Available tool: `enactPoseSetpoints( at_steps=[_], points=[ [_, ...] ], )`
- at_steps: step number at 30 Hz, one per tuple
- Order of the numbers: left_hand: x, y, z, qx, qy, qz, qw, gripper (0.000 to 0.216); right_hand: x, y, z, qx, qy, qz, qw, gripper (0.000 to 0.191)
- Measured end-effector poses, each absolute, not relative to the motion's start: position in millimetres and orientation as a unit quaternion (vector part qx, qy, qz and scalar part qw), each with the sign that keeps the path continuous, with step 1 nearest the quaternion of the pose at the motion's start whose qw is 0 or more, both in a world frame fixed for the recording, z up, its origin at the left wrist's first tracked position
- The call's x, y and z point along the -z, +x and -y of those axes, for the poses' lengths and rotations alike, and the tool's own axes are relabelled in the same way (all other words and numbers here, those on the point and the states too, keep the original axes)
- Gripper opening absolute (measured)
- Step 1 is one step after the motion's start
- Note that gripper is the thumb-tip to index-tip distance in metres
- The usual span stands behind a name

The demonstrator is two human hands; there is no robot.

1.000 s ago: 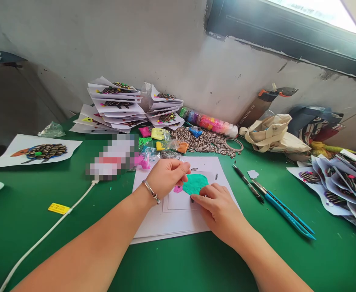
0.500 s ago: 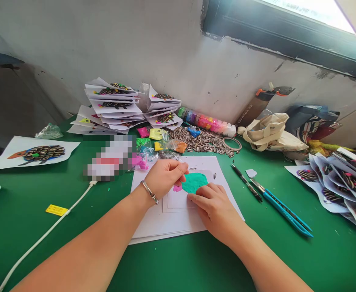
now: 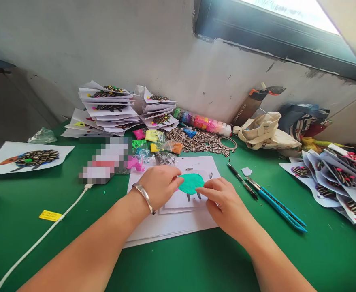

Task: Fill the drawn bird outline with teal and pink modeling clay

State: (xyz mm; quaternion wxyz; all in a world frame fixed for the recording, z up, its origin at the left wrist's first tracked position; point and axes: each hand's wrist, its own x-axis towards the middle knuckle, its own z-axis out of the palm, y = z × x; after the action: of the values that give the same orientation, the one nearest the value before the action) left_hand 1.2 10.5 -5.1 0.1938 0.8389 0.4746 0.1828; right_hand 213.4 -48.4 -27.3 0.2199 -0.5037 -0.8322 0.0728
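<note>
A teal clay patch (image 3: 190, 182) is pressed onto a white sheet (image 3: 171, 221) that lies on a stack of paper on the green table (image 3: 178, 263). Two dark sunflower seeds (image 3: 188, 197) stick out under the patch's lower edge. My left hand (image 3: 160, 185), with a metal bangle on its wrist, rests curled on the sheet at the patch's left edge, over a bit of pink clay. Just right of the patch, my right hand (image 3: 223, 200) has its fingertips pinched together at the lower right edge. What either hand holds is hidden.
A pile of sunflower seeds (image 3: 202, 142) and coloured clay packets (image 3: 149, 140) lie behind the sheet. Stacks of finished seed pictures (image 3: 107, 106) stand at the back left, more (image 3: 342, 178) at the right. A black pen (image 3: 241, 181), a blue knife (image 3: 276, 206), a cloth bag (image 3: 265, 132) and a white cable (image 3: 44, 236) are nearby.
My right hand has moved from the patch's lower edge to its right side, uncovering two seeds under it. My left hand has dropped lower against the patch's left edge. The camera has tilted slightly.
</note>
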Motion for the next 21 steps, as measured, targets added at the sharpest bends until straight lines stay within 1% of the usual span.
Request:
enactPoseSetpoints(
  at_steps=[5,9,13,21],
  points=[
    [12,4,-4,-0.143,0.900,-0.397,0.113,0.019,23,215,54,-0.041,-0.501,0.847,0.174,0.050],
    [19,7,-1,-0.126,0.910,-0.388,0.071,0.026,20,209,58,-0.037,-0.491,0.859,0.143,0.048],
    [23,9,0,-0.112,0.912,-0.390,0.062,0.032,19,205,61,-0.047,-0.489,0.862,0.121,0.049],
    [31,12,-1,-0.100,0.908,-0.401,0.065,0.032,27,201,65,-0.036,-0.488,0.867,0.090,0.053]
  ],
)
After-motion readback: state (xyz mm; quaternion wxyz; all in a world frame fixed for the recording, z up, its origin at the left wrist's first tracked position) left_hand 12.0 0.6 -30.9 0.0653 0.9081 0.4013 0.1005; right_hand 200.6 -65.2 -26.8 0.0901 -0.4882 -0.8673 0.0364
